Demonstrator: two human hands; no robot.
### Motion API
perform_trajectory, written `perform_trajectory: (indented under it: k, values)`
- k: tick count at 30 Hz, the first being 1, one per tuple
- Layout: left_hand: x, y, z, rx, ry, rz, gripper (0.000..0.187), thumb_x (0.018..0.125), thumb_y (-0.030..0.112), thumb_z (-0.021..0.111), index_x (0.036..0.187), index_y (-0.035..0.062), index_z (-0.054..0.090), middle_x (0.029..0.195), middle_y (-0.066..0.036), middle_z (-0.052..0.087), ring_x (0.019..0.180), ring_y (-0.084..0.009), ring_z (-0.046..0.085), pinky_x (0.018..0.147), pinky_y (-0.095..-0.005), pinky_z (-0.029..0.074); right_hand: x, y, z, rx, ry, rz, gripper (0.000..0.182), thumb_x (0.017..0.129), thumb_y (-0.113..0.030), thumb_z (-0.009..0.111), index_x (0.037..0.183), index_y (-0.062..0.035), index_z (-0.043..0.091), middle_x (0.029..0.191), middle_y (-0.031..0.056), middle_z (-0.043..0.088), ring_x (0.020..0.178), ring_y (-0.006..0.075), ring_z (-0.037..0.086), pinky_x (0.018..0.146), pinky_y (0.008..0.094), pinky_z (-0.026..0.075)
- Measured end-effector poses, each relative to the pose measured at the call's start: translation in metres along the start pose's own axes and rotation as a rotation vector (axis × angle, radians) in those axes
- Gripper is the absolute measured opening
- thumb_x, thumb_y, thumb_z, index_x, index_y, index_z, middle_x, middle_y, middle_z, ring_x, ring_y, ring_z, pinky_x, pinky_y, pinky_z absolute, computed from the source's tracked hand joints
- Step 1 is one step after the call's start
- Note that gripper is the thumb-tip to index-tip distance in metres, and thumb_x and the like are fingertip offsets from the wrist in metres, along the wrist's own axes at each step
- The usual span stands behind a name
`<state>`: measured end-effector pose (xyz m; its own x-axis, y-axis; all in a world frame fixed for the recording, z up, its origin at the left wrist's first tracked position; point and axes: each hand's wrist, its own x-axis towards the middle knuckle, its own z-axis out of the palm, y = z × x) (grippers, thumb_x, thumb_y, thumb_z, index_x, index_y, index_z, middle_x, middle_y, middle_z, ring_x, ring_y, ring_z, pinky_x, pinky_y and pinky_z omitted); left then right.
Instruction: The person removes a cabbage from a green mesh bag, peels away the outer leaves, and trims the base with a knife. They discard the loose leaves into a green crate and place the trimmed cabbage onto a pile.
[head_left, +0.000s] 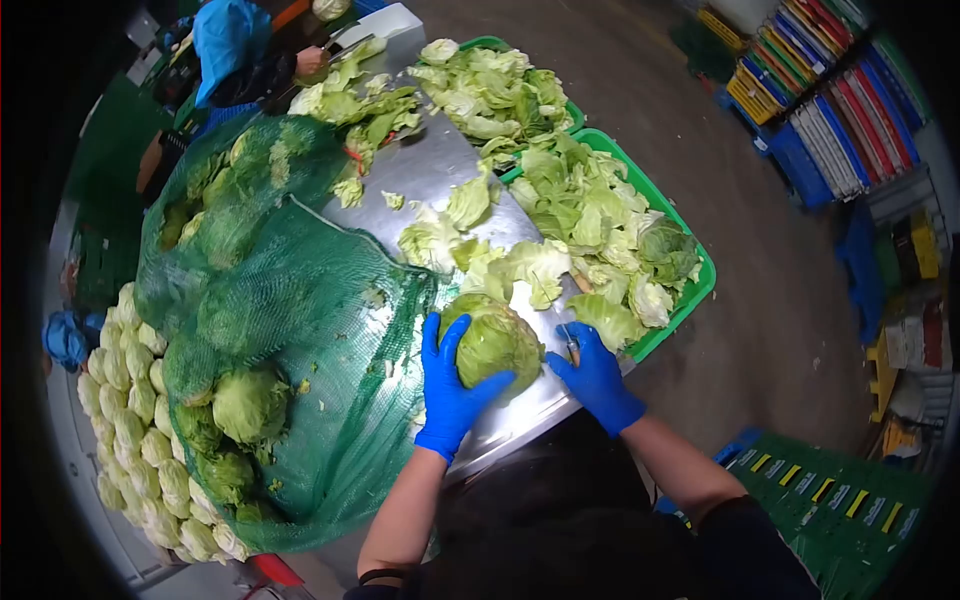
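On the metal table (515, 425) in front of me rests a round green cabbage (497, 345). My left hand (452, 388), in a blue glove, grips its near left side with thumb and fingers spread around it. At the cabbage's right, my right hand (598, 378), also blue-gloved, is closed on a small knife (573, 347); only part of the handle shows and the blade is hidden. Loose pale leaves (530, 268) lie just beyond the cabbage.
A green mesh sack (340, 300) with whole cabbages (250, 405) covers the table's left. Green crates (690, 310) heaped with leaves stand along the right edge. Pale cabbages (130, 430) are stacked at far left. A co-worker in a blue head covering (228, 40) stands at the far end.
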<state>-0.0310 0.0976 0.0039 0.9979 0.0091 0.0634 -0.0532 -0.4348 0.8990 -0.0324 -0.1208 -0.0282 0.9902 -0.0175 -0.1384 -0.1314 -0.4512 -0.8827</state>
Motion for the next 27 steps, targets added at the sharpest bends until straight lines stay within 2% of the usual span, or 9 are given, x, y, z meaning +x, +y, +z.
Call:
perform_trajectory:
  k: [1,3,5,6,10,19,21,24,27]
  values:
    - [0.004,0.006,0.005,0.004,-0.01,0.001,0.085,0.06,0.025,0.086,0.134,0.0117,0.046,0.145,-0.024,0.024,0.132,-0.0395,0.032,0.109,-0.0447,0.032,-0.001,-0.014,-0.009,-0.204,0.14,-0.284,0.032,0.085,-0.022,0.065,0.109,-0.0042,0.053,0.08,0.0154,0.06,0.085,0.0288,0.063,0.072,0.0392,0.05]
    - [0.012,0.022,0.011,0.233,-0.005,0.027,0.088,0.058,0.028,0.087,0.134,0.0109,0.045,0.143,-0.024,0.026,0.13,-0.0394,0.034,0.108,-0.0444,0.033,-0.003,-0.023,-0.019,-0.073,0.072,-0.252,0.026,0.086,-0.017,0.06,0.108,-0.0056,0.053,0.079,0.0199,0.06,0.081,0.0348,0.063,0.066,0.042,0.051]
    - [0.013,0.016,0.015,0.243,0.026,0.017,0.092,0.057,0.031,0.087,0.135,0.0105,0.044,0.142,-0.024,0.028,0.128,-0.0393,0.036,0.107,-0.0442,0.034,-0.005,-0.014,-0.019,-0.245,-0.161,-0.112,0.019,0.087,-0.016,0.056,0.102,-0.005,0.053,0.073,0.0211,0.061,0.069,0.0381,0.062,0.058,0.0447,0.05]
    - [0.013,0.014,0.015,0.194,0.026,0.006,0.092,0.057,0.031,0.087,0.135,0.0106,0.044,0.142,-0.024,0.028,0.128,-0.0394,0.036,0.107,-0.0443,0.034,-0.005,-0.011,-0.018,-0.197,-0.14,-0.163,0.015,0.088,-0.016,0.055,0.097,-0.0048,0.052,0.066,0.0211,0.059,0.061,0.0402,0.06,0.053,0.0466,0.048]
    - [0.014,0.015,0.013,0.17,0.025,-0.028,0.091,0.058,0.031,0.087,0.136,0.0109,0.044,0.142,-0.024,0.028,0.129,-0.0395,0.036,0.107,-0.0446,0.033,0.0,-0.027,-0.023,-0.131,-0.21,-0.229,0.015,0.087,-0.016,0.056,0.097,-0.0046,0.052,0.067,0.0209,0.059,0.063,0.0393,0.061,0.054,0.0464,0.049]
    - [0.022,0.013,0.015,0.24,0.024,-0.037,0.089,0.059,0.032,0.085,0.136,0.0129,0.044,0.14,-0.024,0.03,0.128,-0.0403,0.036,0.106,-0.0454,0.034,0.028,-0.012,0.0,-0.449,-0.346,-0.134,0.026,0.087,-0.016,0.056,0.105,0.0017,0.052,0.076,0.0224,0.061,0.069,0.0398,0.062,0.056,0.0465,0.048]
    - [0.024,0.011,0.015,0.228,0.029,-0.042,0.089,0.059,0.032,0.085,0.136,0.0127,0.044,0.139,-0.025,0.031,0.128,-0.0406,0.035,0.106,-0.0456,0.034,0.031,-0.012,0.0,-0.549,-0.383,-0.189,0.036,0.087,-0.017,0.051,0.114,0.0071,0.049,0.073,0.0168,0.062,0.062,0.0322,0.064,0.055,0.0425,0.051]
    - [0.028,0.008,0.014,0.242,0.024,-0.032,0.09,0.059,0.033,0.085,0.135,0.0116,0.045,0.138,-0.026,0.032,0.127,-0.0418,0.036,0.106,-0.0463,0.033,0.035,0.001,0.005,-0.647,-0.33,-0.291,0.034,0.087,-0.015,0.048,0.114,0.0074,0.048,0.073,0.0176,0.062,0.064,0.033,0.064,0.056,0.0421,0.052]
    - [0.027,0.018,0.023,0.321,0.059,-0.026,0.089,0.059,0.035,0.084,0.135,0.0103,0.045,0.137,-0.028,0.032,0.125,-0.0433,0.037,0.105,-0.0476,0.033,0.047,-0.01,-0.007,-0.54,-0.48,-0.068,0.048,0.087,-0.019,0.051,0.125,0.0089,0.044,0.083,0.0213,0.064,0.072,0.0369,0.063,0.062,0.0469,0.05]
